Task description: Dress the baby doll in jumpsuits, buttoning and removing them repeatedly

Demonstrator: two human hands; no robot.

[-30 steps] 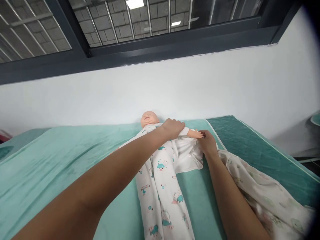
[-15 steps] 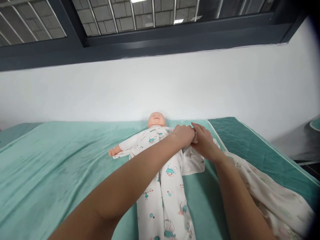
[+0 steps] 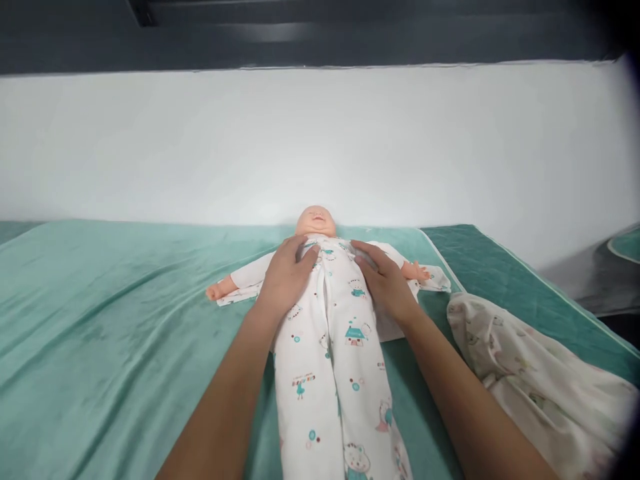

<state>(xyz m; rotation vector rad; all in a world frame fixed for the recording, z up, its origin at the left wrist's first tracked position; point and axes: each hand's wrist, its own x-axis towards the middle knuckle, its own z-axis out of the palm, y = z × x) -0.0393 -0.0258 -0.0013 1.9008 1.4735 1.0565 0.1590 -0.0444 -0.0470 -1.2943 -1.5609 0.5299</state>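
A baby doll [image 3: 317, 219] lies on its back with its head near the wall and both arms spread. White printed baby clothes [image 3: 333, 313] cover its front and reach down toward me. My left hand [image 3: 286, 275] rests at the left side of the doll's chest, thumb apart from the fingers. On the other side of the chest, my right hand [image 3: 386, 279] touches the clothes with its fingers apart. White sleeves cover the doll's arms, and its small hands show at the ends. Part of a printed white garment lies spread beneath the arms.
A crumpled printed cloth [image 3: 530, 373] lies to the right of my right forearm. Beneath everything is a light green bed cover [image 3: 125, 320], with a darker green quilted mat [image 3: 505, 280] at the right. A white wall [image 3: 310, 140] stands behind the doll's head.
My hands have parted from the doll's right-side arm and moved to either side of its chest. That arm now shows stretched out in its sleeve. The view has tilted down.
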